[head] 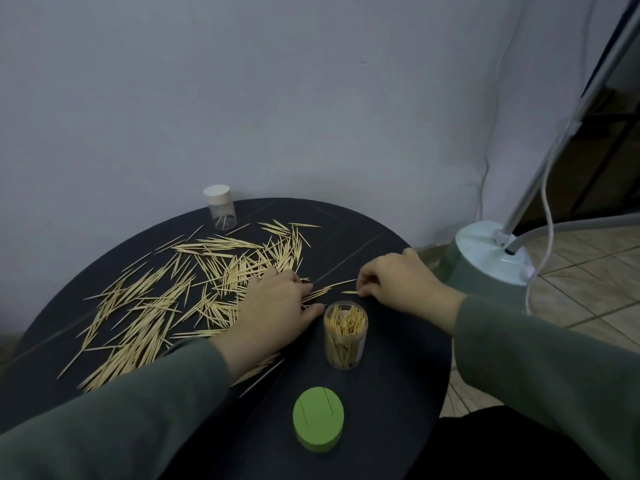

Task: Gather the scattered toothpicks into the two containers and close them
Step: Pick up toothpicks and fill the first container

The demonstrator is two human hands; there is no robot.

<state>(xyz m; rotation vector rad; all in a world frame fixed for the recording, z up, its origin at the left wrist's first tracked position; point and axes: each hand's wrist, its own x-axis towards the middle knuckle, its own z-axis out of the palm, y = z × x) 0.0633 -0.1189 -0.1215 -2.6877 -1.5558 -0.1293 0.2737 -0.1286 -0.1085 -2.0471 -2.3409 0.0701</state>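
Many pale wooden toothpicks (166,299) lie scattered over the left half of a round black table (398,375). An open clear container (345,336), well filled with toothpicks, stands near the table's middle right. Its green lid (318,423) lies in front of it near the front edge. A second clear container (221,212) with a white lid on holds a few toothpicks at the back. My left hand (273,306) rests palm down on toothpicks beside the open container, fingers curled over some. My right hand (398,278) pinches toothpicks (341,285) lying just behind the container.
A grey wall rises right behind the table. To the right on the tiled floor stands a pale green appliance base (491,258) with a slanted pole, a hose and a white cord. Dark doorway at far right.
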